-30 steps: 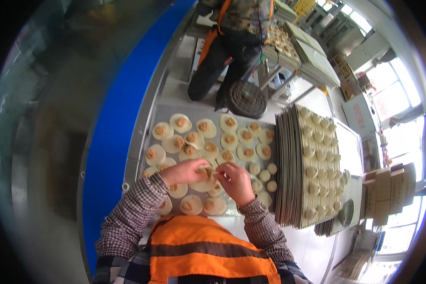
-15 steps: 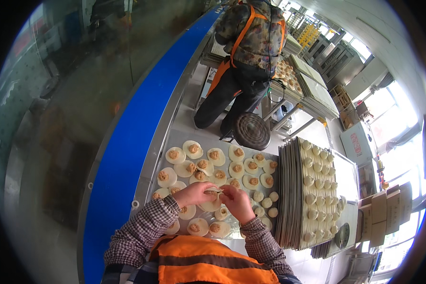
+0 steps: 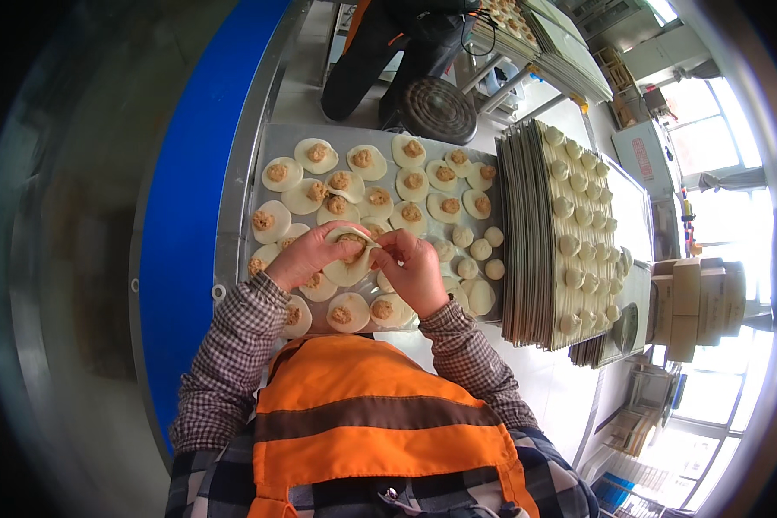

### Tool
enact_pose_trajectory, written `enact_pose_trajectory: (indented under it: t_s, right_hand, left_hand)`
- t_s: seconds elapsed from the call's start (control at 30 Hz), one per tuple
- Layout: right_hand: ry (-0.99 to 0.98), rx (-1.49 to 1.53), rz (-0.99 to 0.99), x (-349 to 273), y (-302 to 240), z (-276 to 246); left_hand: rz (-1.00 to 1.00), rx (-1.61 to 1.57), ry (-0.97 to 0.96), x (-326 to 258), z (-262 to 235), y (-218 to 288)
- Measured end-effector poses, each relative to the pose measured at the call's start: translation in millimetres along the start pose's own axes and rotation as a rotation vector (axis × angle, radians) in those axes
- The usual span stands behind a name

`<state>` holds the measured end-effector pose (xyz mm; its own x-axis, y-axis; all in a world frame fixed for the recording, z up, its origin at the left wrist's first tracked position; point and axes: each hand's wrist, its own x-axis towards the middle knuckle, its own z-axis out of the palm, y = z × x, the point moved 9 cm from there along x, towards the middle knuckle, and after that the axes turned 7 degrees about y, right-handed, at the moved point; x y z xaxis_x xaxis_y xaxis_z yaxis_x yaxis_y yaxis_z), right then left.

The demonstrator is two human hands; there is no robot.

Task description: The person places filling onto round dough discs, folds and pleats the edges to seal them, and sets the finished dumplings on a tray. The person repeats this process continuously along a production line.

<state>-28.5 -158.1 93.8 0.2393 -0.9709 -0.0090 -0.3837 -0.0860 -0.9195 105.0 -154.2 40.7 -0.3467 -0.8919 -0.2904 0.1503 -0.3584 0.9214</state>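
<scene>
Your left hand [image 3: 306, 256] and right hand [image 3: 414, 269] now pinch the wrapper [image 3: 350, 263] more closed above the tray [image 3: 272, 142], so folding advances.

The hands [image 3: 363, 263] have lifted 1 filled wrapper [image 3: 350, 259] and fold it.

Grey metal worktop [image 3: 263, 151], edged on the left by a blue band [image 3: 181, 216]. Spread across it, round dough wrappers [image 3: 278, 173] each topped with a dab of brown filling, plus small closed dumplings [image 3: 480, 249] toward the right. Just beside these, a stack of flat trays [image 3: 527, 233] carrying rows of finished dumplings [image 3: 578, 216].
</scene>
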Motion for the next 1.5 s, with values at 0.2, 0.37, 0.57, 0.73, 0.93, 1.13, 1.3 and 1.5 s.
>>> enact_pose_trajectory:
  t_s: [0.2, 0.37, 0.57, 0.73, 0.93, 1.13, 1.3, 1.5]
  right_hand:
    - [0.065, -0.355, -0.401, -11.3, -30.5, -6.4]
    - [0.082, -0.271, -0.314, -17.9, -17.7, -9.5]
    - [0.077, -0.231, -0.196, -31.7, 2.0, -14.0]
    - [0.057, -0.048, 0.019, -38.1, 28.2, -13.8]
    - [0.061, -0.009, 0.006, -45.6, 36.4, -28.1]
    - [0.088, 0.105, 0.137, -48.7, 56.0, -32.4]
    - [0.065, -0.104, -0.053, -47.2, 45.6, -34.9]
    - [0.096, -0.060, -0.051, -54.3, 50.6, -36.3]
  left_hand:
    - [-0.205, 0.179, -0.055, -6.7, 20.1, -7.9]
    - [-0.280, 0.404, -0.143, -8.9, 33.0, -10.3]
    - [-0.305, 0.197, -0.053, -13.6, 35.3, -25.6]
    - [-0.316, 0.477, -0.131, -7.7, 44.5, -39.2]
    - [-0.351, 0.181, -0.292, -1.9, 59.2, -41.0]
    - [-0.319, 0.088, -0.076, 4.6, 58.0, -54.8]
    - [-0.215, 0.476, -0.154, 16.8, 65.2, -53.5]
    - [-0.229, 0.441, -0.277, 24.5, 75.8, -61.0]
